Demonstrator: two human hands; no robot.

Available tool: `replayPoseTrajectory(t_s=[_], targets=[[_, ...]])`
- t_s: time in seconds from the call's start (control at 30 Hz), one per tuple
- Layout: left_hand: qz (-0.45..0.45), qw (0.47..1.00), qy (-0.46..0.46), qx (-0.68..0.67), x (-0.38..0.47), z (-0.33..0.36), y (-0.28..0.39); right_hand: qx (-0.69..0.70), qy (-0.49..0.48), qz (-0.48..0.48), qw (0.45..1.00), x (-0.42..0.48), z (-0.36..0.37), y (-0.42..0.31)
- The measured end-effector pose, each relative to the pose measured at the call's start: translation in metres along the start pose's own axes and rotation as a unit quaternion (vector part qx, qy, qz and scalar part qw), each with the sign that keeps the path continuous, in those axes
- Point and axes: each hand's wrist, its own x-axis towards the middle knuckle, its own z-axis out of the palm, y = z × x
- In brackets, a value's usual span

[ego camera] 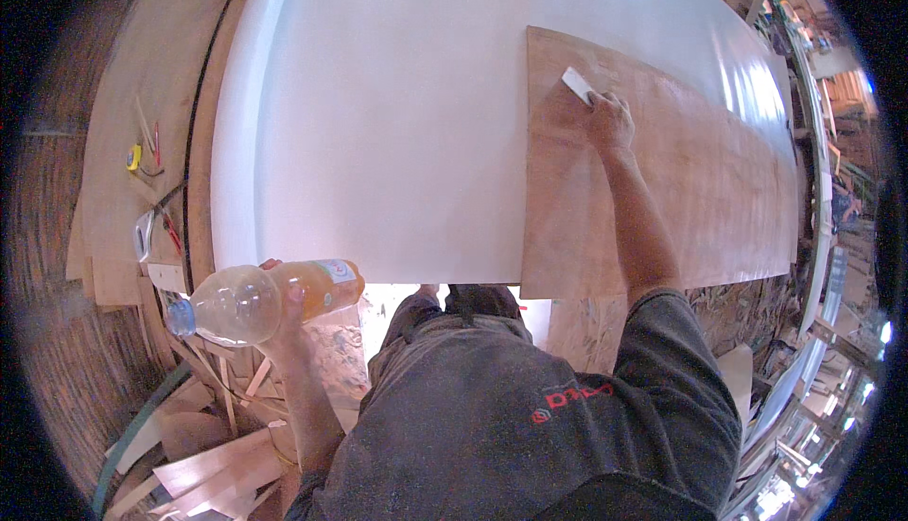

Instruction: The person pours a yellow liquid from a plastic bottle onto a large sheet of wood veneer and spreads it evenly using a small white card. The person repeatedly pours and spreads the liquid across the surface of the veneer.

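My left hand (289,319) grips a clear plastic bottle (237,305) with a blue cap and an orange label or contents, tilted on its side beyond the near left corner of the work surface. In my right hand (610,120) is a flat white scraper or spreader (578,85), its blade low over a thin brown plywood sheet (674,188); whether it touches the wood I cannot tell. The plywood lies on the right part of a large pale, glossy sheet (397,131). A damp-looking sheen shows on parts of the plywood.
Left of the pale sheet, stacked boards (142,60) bear a yellow tape measure (134,157), a red pencil (157,139) and a grey-handled tool (143,234). Wood offcuts (220,464) and a green hose (142,429) lie at lower left. Clutter lines the right edge.
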Motion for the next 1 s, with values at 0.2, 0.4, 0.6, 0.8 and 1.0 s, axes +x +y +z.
replayPoseTrajectory(t_s=[0.2,0.4,0.6,0.8,1.0], targets=[[-0.010,1.000,-0.003,0.016,0.004,0.000,0.005,0.021,-0.128,0.130,0.983,0.011,-0.062,-0.018],[0.029,0.997,-0.062,-0.039,0.009,-0.003,0.002,0.052,-0.083,0.003,0.995,0.038,0.000,-0.080],[0.007,0.999,-0.033,-0.032,0.012,-0.004,-0.004,0.197,0.084,-0.004,0.977,0.010,-0.006,-0.086],[0.017,0.998,-0.052,-0.006,0.012,-0.011,-0.011,0.084,0.036,0.009,0.996,-0.049,-0.014,-0.003],[0.043,0.997,-0.062,-0.009,0.012,-0.006,0.007,0.051,-0.162,0.056,0.984,-0.037,-0.082,-0.028]])
